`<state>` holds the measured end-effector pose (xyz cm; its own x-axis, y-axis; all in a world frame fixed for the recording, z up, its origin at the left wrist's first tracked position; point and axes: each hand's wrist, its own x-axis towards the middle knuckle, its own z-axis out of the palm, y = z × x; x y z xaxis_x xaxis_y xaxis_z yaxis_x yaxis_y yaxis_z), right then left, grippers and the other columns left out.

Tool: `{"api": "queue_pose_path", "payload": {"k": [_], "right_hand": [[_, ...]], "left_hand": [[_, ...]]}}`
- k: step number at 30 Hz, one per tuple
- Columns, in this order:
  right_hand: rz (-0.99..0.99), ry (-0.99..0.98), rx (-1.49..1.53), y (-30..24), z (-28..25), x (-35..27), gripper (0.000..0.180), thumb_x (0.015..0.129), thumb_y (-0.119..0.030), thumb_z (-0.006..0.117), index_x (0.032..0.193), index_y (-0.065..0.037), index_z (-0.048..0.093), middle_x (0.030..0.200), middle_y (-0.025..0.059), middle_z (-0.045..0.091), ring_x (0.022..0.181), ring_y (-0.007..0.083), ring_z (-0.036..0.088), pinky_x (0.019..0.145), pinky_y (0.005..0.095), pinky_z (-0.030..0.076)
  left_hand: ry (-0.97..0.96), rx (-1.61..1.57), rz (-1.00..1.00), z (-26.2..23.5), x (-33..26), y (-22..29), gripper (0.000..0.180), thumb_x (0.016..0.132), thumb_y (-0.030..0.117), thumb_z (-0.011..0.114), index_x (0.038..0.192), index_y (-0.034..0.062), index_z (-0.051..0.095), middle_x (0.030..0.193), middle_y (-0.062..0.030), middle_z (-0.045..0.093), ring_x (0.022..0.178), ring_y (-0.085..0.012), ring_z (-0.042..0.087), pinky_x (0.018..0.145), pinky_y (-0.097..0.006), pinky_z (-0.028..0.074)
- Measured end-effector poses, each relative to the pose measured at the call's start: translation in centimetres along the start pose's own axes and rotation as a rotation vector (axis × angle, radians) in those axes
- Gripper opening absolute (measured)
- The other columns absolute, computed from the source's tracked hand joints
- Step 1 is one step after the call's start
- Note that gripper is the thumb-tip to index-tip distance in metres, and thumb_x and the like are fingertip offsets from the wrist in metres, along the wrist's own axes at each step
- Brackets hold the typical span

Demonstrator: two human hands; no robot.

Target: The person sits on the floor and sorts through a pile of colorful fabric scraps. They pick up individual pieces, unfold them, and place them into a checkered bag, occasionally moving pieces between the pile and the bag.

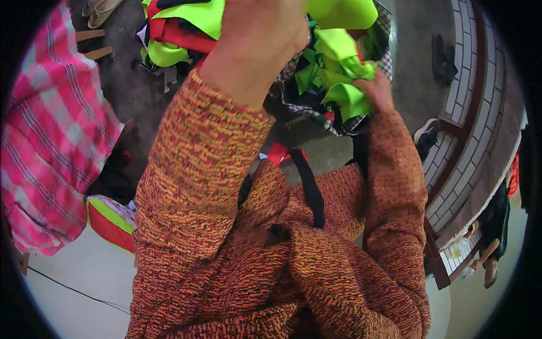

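Note:
My left hand (265, 37) is raised close to the camera at the top, its fingers cut off or hidden. Right beside it is a smooth neon green fabric piece (343, 13); I cannot tell whether the hand grips it. Lower and farther right, my right hand (377, 93) is closed on crumpled neon green fabric scraps (341, 85). Those scraps lie over a dark checked cloth bag (293, 106) holding more green and some red pieces. Left of my left wrist is another heap of red, black and neon green fabric pieces (183, 34).
A pink checked cloth (51, 130) drapes over wooden furniture at left, near a red and green cushion-like item (110, 223). A black strap (309, 189) and red scrap (278, 152) lie at my lap. Shoes (427, 137) stand by a white brick-patterned ledge (477, 118) at right.

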<state>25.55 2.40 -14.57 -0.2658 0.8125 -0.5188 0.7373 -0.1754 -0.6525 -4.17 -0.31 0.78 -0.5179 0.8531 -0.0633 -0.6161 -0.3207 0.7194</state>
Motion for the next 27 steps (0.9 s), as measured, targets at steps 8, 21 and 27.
{"api": "queue_pose_path", "payload": {"k": [8, 21, 27], "right_hand": [[-0.124, 0.428, 0.644, -7.9, -2.9, -6.0, 0.035, 0.073, 0.003, 0.068, 0.105, -0.002, 0.057, 0.099, 0.0073, 0.063, 0.088, 0.0157, 0.061, 0.078, 0.0273, 0.049], [-0.171, 0.385, 0.565, -7.6, -3.2, -5.0, 0.016, 0.081, -0.011, 0.067, 0.094, -0.003, 0.063, 0.089, 0.0015, 0.062, 0.081, 0.0096, 0.056, 0.073, 0.0230, 0.044], [-0.184, 0.407, 0.698, -9.4, -4.1, -6.3, 0.013, 0.078, -0.007, 0.066, 0.091, -0.003, 0.065, 0.088, 0.0021, 0.062, 0.082, 0.0103, 0.056, 0.074, 0.0222, 0.043]], "left_hand": [[-0.104, 0.447, 0.162, 0.3, -0.7, 0.7, 0.032, 0.094, 0.024, 0.043, 0.097, -0.0049, 0.057, 0.087, -0.0114, 0.061, 0.080, -0.0182, 0.056, 0.071, -0.030, 0.044], [-0.112, 0.212, -0.097, 1.0, -0.6, -1.8, 0.022, 0.094, 0.017, 0.046, 0.101, -0.0001, 0.056, 0.093, -0.0065, 0.060, 0.084, -0.0148, 0.058, 0.075, -0.027, 0.046], [-0.097, 0.251, -0.176, 1.3, -0.8, -1.2, 0.023, 0.095, 0.018, 0.044, 0.104, 0.0005, 0.055, 0.094, -0.0064, 0.061, 0.084, -0.0148, 0.060, 0.074, -0.027, 0.048]]}}
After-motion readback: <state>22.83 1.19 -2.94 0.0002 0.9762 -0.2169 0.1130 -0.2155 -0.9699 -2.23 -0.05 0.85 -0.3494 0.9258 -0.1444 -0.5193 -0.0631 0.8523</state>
